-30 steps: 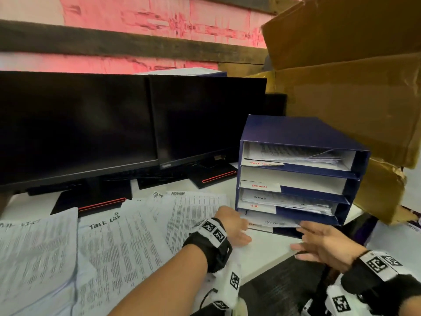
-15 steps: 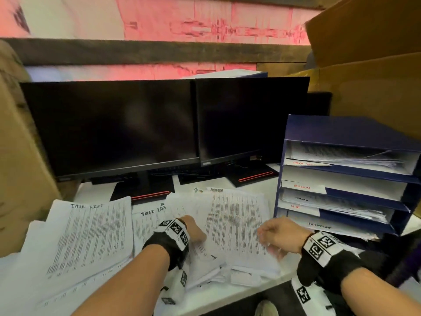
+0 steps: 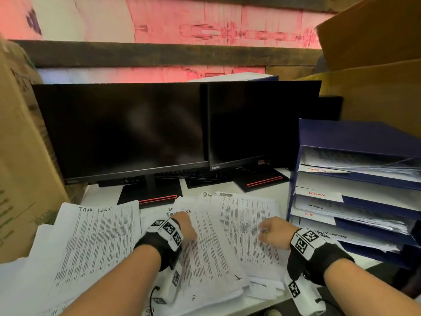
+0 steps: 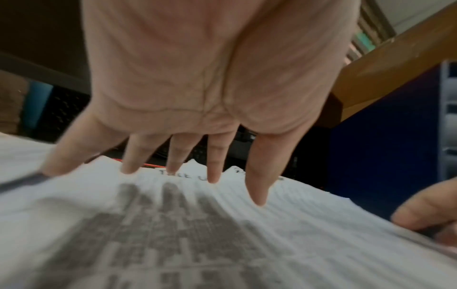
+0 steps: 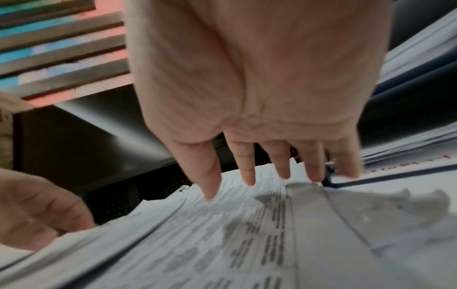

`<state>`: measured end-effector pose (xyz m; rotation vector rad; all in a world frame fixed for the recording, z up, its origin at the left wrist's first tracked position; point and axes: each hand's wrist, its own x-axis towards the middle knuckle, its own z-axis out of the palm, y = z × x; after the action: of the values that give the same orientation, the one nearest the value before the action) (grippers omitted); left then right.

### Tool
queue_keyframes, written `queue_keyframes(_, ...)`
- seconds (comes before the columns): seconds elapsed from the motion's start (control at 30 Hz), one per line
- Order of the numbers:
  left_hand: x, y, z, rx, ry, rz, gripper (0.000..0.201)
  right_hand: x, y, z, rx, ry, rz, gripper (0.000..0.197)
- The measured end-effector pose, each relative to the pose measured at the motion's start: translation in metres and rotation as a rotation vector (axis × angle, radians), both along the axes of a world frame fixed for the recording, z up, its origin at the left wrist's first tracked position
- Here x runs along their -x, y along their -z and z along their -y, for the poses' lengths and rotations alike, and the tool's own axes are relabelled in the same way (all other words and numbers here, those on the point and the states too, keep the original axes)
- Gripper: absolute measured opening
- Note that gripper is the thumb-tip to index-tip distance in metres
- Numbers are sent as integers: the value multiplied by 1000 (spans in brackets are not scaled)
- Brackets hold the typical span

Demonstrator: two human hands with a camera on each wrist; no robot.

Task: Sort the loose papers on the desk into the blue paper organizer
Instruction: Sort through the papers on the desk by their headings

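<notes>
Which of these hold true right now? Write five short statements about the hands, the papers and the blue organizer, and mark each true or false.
1. Both hands rest on the loose papers on the desk. True: left hand, right hand.
2. The blue paper organizer stands to the right of the monitors. True.
3. Every organizer shelf is empty. False: several shelves already hold paper.
4. The left hand's fingers are curled into a fist. False: they are spread straight, tips on the sheet.
5. Both monitor screens are lit. False: both are dark.
</notes>
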<state>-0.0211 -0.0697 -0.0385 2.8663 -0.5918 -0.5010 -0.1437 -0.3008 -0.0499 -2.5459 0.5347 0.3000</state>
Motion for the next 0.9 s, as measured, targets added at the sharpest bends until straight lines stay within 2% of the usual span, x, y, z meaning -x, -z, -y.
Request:
queue_keyframes(0.1, -16, 9, -13, -86, -58, -54, 58, -7, 3, 1, 114, -14, -122, 54)
queue_keyframes(0.2, -19, 20, -8, -94, -2, -104, 72, -17, 18, 3, 218, -60, -194, 80)
queue_keyframes(0.27, -16, 19, 1, -100, 50, -108, 79, -20, 18, 3, 273, -107, -212, 81)
queue_keyframes(0.43, -20, 3, 23, -138, 125, -71, 69, -27, -7, 4, 235, -160, -267, 70)
queue_keyframes(0.53, -36, 5, 25, -151, 118, -58, 70, -46, -16, 3, 273, -168, -213, 67)
queue_keyframes(0.7, -55, 13, 26, -188, 108, -15, 78, -96, -16, -3, 295, -224, -160, 76)
queue_keyframes(0.83, -70, 19, 30, -226, 95, 8, 96, -134, 1, 8, 399, -183, -124, 102)
queue_keyframes(0.9, -77, 21, 31, -207, 77, 14, 99, -143, 6, 12, 417, -165, -133, 107)
